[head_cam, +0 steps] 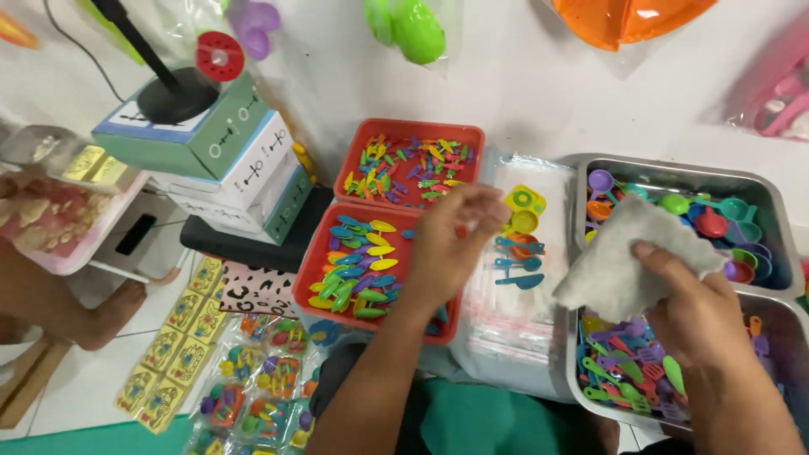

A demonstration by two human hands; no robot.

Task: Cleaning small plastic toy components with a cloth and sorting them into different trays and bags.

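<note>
Your left hand (447, 240) hovers over the near red tray (324, 244), which is full of small flat plastic pieces in blue, yellow and green. Its fingers are curled together at the tips, and something small and red shows between them, though it is too blurred to tell what it is. Your right hand (695, 307) holds a thin clear plastic bag (628, 253), pinched between the thumb on top and the fingers beneath; the bag looks whitish and crumpled and hangs above the gap between the two metal trays.

Behind the near red tray sits a second red tray (413, 131) with smaller mixed-colour pieces. Between the red trays and the metal ones lies a stack of clear bags (510, 324); on top of it rest a yellow toy plate, a yellow cup and some blue toy spoons (518, 265). The far metal tray (699, 177) holds toy bowls and ladles in purple, green, orange and blue. The near metal tray (784, 316) holds toy spatulas and forks in many colours, just below your right hand.

To the left stands a stack of cardboard boxes (232, 164) with a black stand on top. On the floor below lie filled toy packets (257, 396) and a row of yellow cards (173, 358). Another person's bare foot (114, 316) rests on the floor at the left.
</note>
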